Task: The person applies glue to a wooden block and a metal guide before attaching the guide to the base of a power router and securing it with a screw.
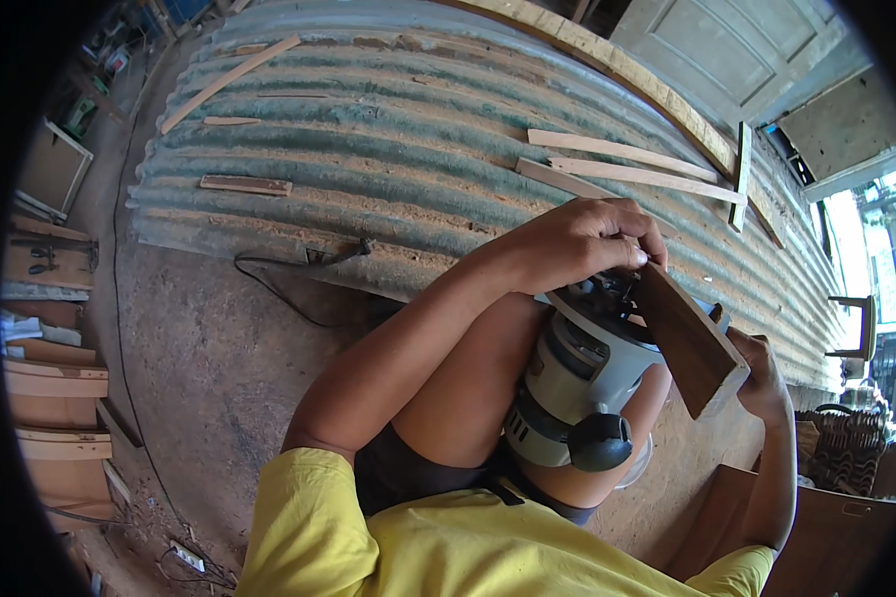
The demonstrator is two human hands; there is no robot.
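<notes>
A grey router rests between my thighs, its flat base turned up and a black knob handle pointing toward me. Across the base lies a short dark-brown wooden board, tilted on edge. My left hand is closed, its thumb and fingers pinching the board's far end beside the opening in the base. At the nearer end, my right hand curls around the board's right side. The board partly hides those right fingers and part of the router base. The cutting bit cannot be made out clearly.
Ahead is a corrugated sheet strewn with sawdust. Pale wood strips and a small wooden piece lie on it. A black cord loops near its front edge. Wooden parts are stacked at left; a brown panel stands at right.
</notes>
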